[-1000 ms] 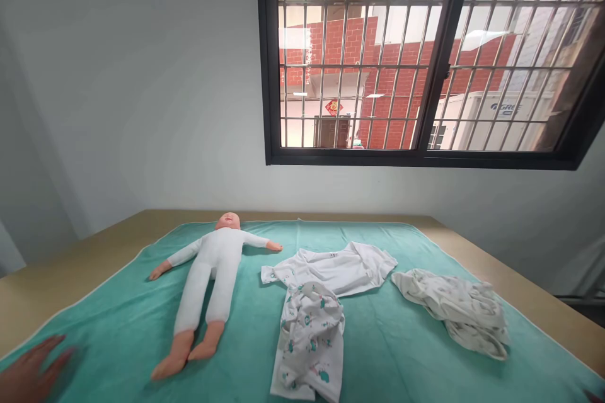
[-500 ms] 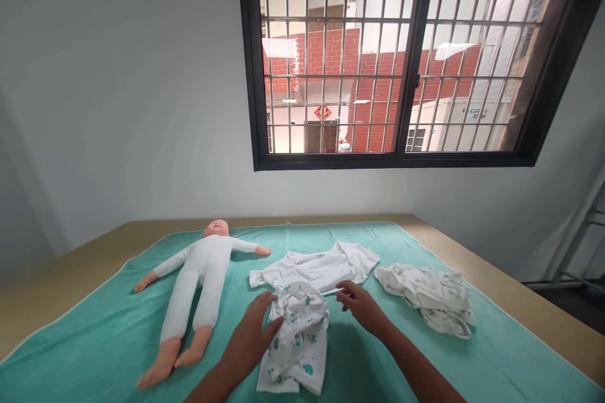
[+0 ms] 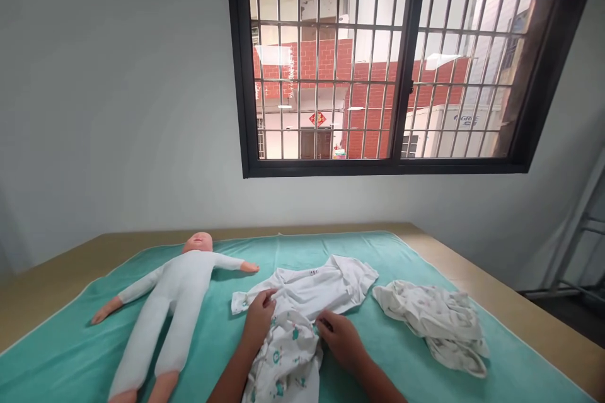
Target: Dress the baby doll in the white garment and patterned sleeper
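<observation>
A baby doll (image 3: 163, 308) in a white suit lies on its back on the left of a teal towel (image 3: 378, 346). To its right a white baby top (image 3: 316, 283) is spread flat, with printed baby trousers (image 3: 281, 365) overlapping its lower edge. My left hand (image 3: 258, 320) rests on the left lower edge of the white top, fingers curled onto the cloth. My right hand (image 3: 338, 337) pinches cloth where the trousers meet the top; which piece it grips I cannot tell.
A crumpled white printed garment (image 3: 437, 321) lies on the towel at the right. The towel covers a tan table (image 3: 520, 321) set against a grey wall. A barred window (image 3: 378, 69) is above. A metal frame (image 3: 581, 264) stands at the far right.
Both hands have moved further onto the garments and closed on the cloth. The camera has shifted right and down, so the doll sits further left in view.
</observation>
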`<state>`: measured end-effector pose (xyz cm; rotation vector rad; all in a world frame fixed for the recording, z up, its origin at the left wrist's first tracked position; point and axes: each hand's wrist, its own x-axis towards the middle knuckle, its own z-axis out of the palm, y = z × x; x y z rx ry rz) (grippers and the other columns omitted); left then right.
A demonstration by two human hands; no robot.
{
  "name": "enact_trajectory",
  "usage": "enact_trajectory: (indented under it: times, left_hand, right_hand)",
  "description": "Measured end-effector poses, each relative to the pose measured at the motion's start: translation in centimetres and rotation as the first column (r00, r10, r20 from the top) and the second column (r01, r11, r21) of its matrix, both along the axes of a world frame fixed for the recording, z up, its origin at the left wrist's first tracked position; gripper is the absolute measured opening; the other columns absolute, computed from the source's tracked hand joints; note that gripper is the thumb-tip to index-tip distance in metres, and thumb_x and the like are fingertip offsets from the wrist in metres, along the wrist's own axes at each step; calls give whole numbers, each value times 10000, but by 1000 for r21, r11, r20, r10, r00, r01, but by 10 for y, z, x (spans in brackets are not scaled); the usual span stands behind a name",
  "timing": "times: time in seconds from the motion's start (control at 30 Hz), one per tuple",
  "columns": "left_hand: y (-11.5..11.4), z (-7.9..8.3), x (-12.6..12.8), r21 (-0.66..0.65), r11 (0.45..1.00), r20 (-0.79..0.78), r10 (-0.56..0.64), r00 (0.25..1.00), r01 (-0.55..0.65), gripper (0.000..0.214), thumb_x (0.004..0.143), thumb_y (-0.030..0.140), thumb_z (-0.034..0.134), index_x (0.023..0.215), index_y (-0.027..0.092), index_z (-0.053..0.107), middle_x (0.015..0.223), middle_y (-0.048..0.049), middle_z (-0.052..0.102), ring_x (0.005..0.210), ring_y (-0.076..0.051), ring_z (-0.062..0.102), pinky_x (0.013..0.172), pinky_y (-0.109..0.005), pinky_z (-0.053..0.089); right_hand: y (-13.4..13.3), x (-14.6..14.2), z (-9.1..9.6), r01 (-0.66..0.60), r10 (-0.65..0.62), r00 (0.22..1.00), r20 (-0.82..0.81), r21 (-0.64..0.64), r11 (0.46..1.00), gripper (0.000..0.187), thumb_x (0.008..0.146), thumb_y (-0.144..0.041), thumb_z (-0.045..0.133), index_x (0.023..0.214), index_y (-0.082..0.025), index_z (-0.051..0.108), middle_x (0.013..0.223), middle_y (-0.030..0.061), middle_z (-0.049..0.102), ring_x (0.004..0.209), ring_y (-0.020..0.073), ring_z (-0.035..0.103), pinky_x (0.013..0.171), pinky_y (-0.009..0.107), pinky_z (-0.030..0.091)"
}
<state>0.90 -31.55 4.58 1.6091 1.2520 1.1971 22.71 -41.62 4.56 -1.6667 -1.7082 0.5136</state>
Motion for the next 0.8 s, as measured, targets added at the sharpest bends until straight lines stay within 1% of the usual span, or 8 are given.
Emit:
enact_trajectory:
  times: [0.1,0.17,0.3,0.4,0.47,0.6,0.73,0.8]
  left_hand:
    - [-3,-5,-1,19,999,-4,-38,999,38,419,725,380,555,1047,142,678,1133,-121,691,1088,-267,617,991,-386,453]
    - [-6,-4,-1,20,998,-10,-51,999,51,391,751,400,559,1024,149,683,1098,-112,701,1061,-270,622,966,-387,458]
    - [-12,3,2,35,997,-21,-68,997,69,323,806,450,539,879,174,691,914,-77,721,888,-263,639,825,-370,476]
    - [-17,8,3,55,995,-10,-88,996,88,302,817,458,546,780,190,678,809,-43,704,821,-239,614,788,-337,451]
    - [-19,11,2,50,995,16,-90,996,89,304,809,468,559,770,190,674,792,-33,693,826,-232,599,790,-322,440]
    - [-20,15,-4,-20,995,96,-93,991,95,359,777,517,587,803,169,669,788,-35,667,824,-225,584,762,-309,438]
    - [-24,19,-9,-131,963,212,-204,956,235,426,745,509,648,974,149,652,786,-34,658,739,-196,605,672,-289,463]
    - [-29,20,-11,-184,907,368,-293,882,378,450,707,421,724,1068,168,632,825,-25,654,757,-183,623,674,-274,480]
  right_hand:
    - [-1,0,4,-6,6,999,-42,-6,1000,284,885,-357,458,720,-192,620,711,11,669,672,152,547,616,245,317]
    - [-6,-3,9,-15,15,1000,17,24,1000,319,901,-395,446,719,-199,620,721,14,667,678,160,552,617,253,309]
    - [-21,-14,23,-150,130,978,164,116,982,312,932,-450,414,911,-237,641,850,20,667,757,172,591,655,261,331]
    - [-29,-25,30,-238,213,959,187,127,963,298,872,-475,537,1075,-268,609,987,30,657,869,192,598,718,263,369]
    - [-31,-32,29,-249,226,957,181,115,962,299,808,-408,637,1073,-274,605,1000,23,651,897,201,585,742,267,372]
    - [-26,-34,18,-164,162,986,25,125,978,42,816,-265,585,816,-223,587,829,-10,603,777,160,534,690,254,351]
    - [-16,-23,8,17,40,965,-261,215,977,106,821,-271,557,756,-204,508,754,-27,520,721,137,471,663,242,360]
    - [-13,-17,5,91,-1,940,-342,248,964,127,829,-296,556,762,-205,498,750,-29,501,727,139,463,673,245,372]
